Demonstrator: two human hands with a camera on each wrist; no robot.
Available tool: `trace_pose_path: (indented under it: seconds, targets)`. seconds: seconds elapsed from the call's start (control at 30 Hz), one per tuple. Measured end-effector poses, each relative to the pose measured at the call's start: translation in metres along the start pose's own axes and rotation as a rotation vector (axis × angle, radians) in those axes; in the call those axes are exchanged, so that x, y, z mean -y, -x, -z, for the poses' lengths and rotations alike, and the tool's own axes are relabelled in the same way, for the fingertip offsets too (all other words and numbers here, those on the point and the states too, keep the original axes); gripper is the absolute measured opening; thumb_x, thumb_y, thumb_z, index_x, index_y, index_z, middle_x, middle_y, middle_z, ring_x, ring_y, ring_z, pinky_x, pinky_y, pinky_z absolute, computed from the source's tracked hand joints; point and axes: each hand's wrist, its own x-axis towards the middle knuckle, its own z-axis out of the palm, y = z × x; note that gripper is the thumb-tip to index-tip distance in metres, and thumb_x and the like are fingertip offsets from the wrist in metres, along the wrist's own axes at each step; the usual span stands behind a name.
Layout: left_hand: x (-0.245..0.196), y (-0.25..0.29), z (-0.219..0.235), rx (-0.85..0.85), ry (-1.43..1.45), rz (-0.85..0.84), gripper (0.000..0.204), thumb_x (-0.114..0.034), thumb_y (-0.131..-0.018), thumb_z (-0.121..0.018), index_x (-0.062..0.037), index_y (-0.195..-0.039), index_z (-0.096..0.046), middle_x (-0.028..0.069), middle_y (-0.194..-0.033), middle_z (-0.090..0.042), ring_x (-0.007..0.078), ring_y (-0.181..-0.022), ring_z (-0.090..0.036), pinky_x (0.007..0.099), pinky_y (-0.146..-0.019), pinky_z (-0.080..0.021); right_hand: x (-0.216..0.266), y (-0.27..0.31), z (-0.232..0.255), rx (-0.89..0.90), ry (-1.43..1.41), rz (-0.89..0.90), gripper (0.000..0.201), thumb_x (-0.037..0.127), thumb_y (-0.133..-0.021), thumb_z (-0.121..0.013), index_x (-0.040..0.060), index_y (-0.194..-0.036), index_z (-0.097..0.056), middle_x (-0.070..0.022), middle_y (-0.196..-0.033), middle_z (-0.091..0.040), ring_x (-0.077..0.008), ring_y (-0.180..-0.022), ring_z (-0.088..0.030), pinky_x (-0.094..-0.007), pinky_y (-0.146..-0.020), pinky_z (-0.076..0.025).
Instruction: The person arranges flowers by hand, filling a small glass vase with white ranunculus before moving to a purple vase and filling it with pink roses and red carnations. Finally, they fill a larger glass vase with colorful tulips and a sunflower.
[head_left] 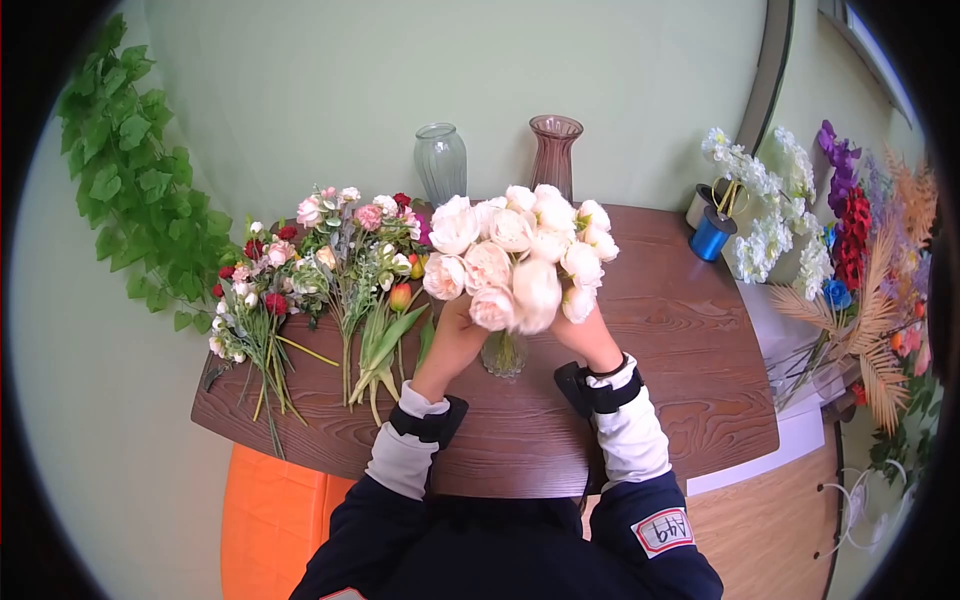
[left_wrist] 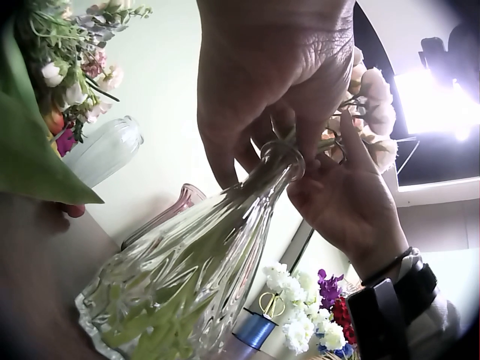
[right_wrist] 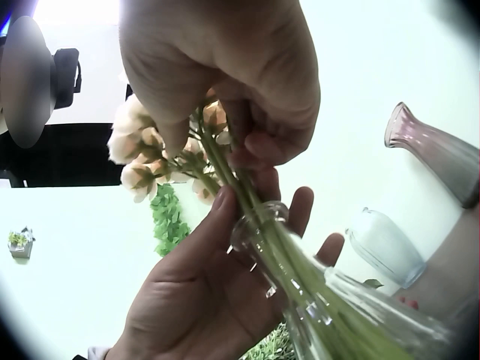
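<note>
A clear ribbed glass vase [left_wrist: 202, 262] stands on the table in front of the person, with green stems [right_wrist: 292, 262] inside it. Above its mouth spreads a large bunch of cream and pale pink peonies [head_left: 510, 240], which covers the fingers in the head view. The left hand [right_wrist: 214, 289] holds the vase at its neck, thumb on the near side and fingers behind. Just above the rim, the right hand [right_wrist: 225, 67] has its fingers curled around the peony stems. In the left wrist view, the left hand [left_wrist: 277, 82] and right hand [left_wrist: 352, 199] are close together at the neck.
Loose mixed flowers [head_left: 270, 290] and tulips [head_left: 400, 298] lie on the left of the table. A greenish glass vase [head_left: 441, 165] and a mauve vase [head_left: 555, 155] stand behind. At right are a blue ribbon spool [head_left: 712, 235] and more flowers [head_left: 850, 250].
</note>
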Motion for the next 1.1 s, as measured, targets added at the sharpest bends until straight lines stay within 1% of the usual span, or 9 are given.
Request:
trace_pose_path:
  seconds: [0.07, 0.23, 0.3, 0.43, 0.53, 0.6, 0.7, 0.93, 1.1]
  targets:
    - [-0.006, 0.001, -0.003, -0.042, -0.102, -0.054, 0.035, 0.0, -0.083, -0.059, 0.0011, -0.117, -0.054, 0.0087, -0.115, -0.059, 0.0166, -0.108, -0.054, 0.0304, -0.092, -0.042, 0.002, 0.002, 0.006, 0.12, -0.104, -0.158, 0.041, 0.001, -0.075, -0.066, 0.0013, -0.114, -0.053, -0.0114, -0.11, -0.059, -0.023, -0.1, -0.056, -0.0343, -0.087, -0.045]
    - [-0.011, 0.0, -0.005, -0.107, -0.091, -0.022, 0.048, 0.003, -0.078, -0.064, 0.0009, -0.123, -0.048, 0.0102, -0.123, -0.053, 0.0181, -0.115, -0.049, 0.0319, -0.097, -0.039, -0.008, 0.002, 0.008, 0.06, -0.198, -0.096, 0.042, 0.004, -0.077, -0.068, 0.0015, -0.115, -0.052, -0.0093, -0.108, -0.059, -0.0186, -0.097, -0.057, -0.0324, -0.085, -0.046]
    - [-0.012, 0.0, -0.003, -0.111, -0.145, -0.025, 0.054, 0.004, -0.074, -0.067, 0.0008, -0.124, -0.046, 0.01, -0.124, -0.052, 0.0185, -0.117, -0.048, 0.0325, -0.099, -0.038, -0.006, 0.001, 0.013, 0.115, -0.241, -0.226, 0.045, 0.006, -0.076, -0.07, 0.0015, -0.117, -0.051, -0.0093, -0.111, -0.058, -0.0173, -0.099, -0.056, -0.032, -0.086, -0.046]
    - [-0.01, -0.001, -0.001, -0.201, -0.132, -0.112, 0.052, 0.005, -0.074, -0.067, 0.0011, -0.123, -0.048, 0.0104, -0.123, -0.053, 0.0193, -0.116, -0.049, 0.0339, -0.099, -0.038, -0.002, -0.002, 0.013, 0.089, -0.336, -0.23, 0.047, 0.008, -0.075, -0.071, 0.0015, -0.117, -0.051, -0.0092, -0.113, -0.057, -0.0167, -0.1, -0.055, -0.0317, -0.086, -0.046]
    - [-0.017, 0.0, -0.004, -0.265, 0.08, -0.153, 0.05, 0.005, -0.074, -0.067, 0.0024, -0.12, -0.049, 0.0108, -0.12, -0.054, 0.0197, -0.112, -0.052, 0.034, -0.096, -0.04, 0.0, -0.002, 0.011, 0.105, -0.263, -0.191, 0.047, 0.006, -0.075, -0.07, 0.0019, -0.117, -0.051, -0.0088, -0.114, -0.057, -0.0175, -0.1, -0.056, -0.0316, -0.087, -0.045]
    - [-0.021, 0.0, -0.004, -0.32, 0.078, -0.263, 0.047, 0.006, -0.075, -0.066, 0.0034, -0.119, -0.049, 0.0109, -0.118, -0.055, 0.0193, -0.109, -0.054, 0.0327, -0.094, -0.043, -0.001, -0.001, 0.006, 0.039, -0.13, 0.001, 0.044, 0.004, -0.075, -0.068, 0.0025, -0.116, -0.053, -0.009, -0.113, -0.058, -0.0191, -0.099, -0.056, -0.032, -0.087, -0.045]
    - [-0.034, 0.002, -0.008, -0.304, 0.247, -0.273, 0.044, 0.008, -0.076, -0.064, 0.0037, -0.117, -0.05, 0.0102, -0.115, -0.057, 0.0182, -0.106, -0.056, 0.0313, -0.092, -0.044, 0.004, 0.002, -0.001, 0.016, -0.124, -0.027, 0.041, 0.004, -0.075, -0.067, 0.0028, -0.115, -0.055, -0.0094, -0.111, -0.059, -0.0215, -0.099, -0.057, -0.033, -0.088, -0.045]
    - [-0.038, -0.004, -0.007, -0.329, 0.101, -0.275, 0.037, 0.005, -0.08, -0.062, 0.0035, -0.115, -0.051, 0.0084, -0.111, -0.058, 0.0158, -0.103, -0.056, 0.0289, -0.09, -0.044, 0.009, 0.0, -0.004, -0.017, 0.053, 0.12, 0.039, 0.01, -0.076, -0.068, 0.0034, -0.112, -0.058, -0.0112, -0.111, -0.06, -0.0247, -0.102, -0.058, -0.0347, -0.088, -0.045]
    - [-0.048, -0.006, -0.011, -0.352, 0.123, -0.336, 0.028, -0.001, -0.087, -0.057, 0.004, -0.114, -0.052, 0.0078, -0.106, -0.059, 0.0142, -0.096, -0.057, 0.0278, -0.085, -0.045, 0.002, 0.004, -0.004, 0.01, 0.06, 0.06, 0.04, 0.01, -0.077, -0.067, 0.0039, -0.114, -0.056, -0.0112, -0.113, -0.059, -0.0254, -0.103, -0.057, -0.0351, -0.089, -0.045]
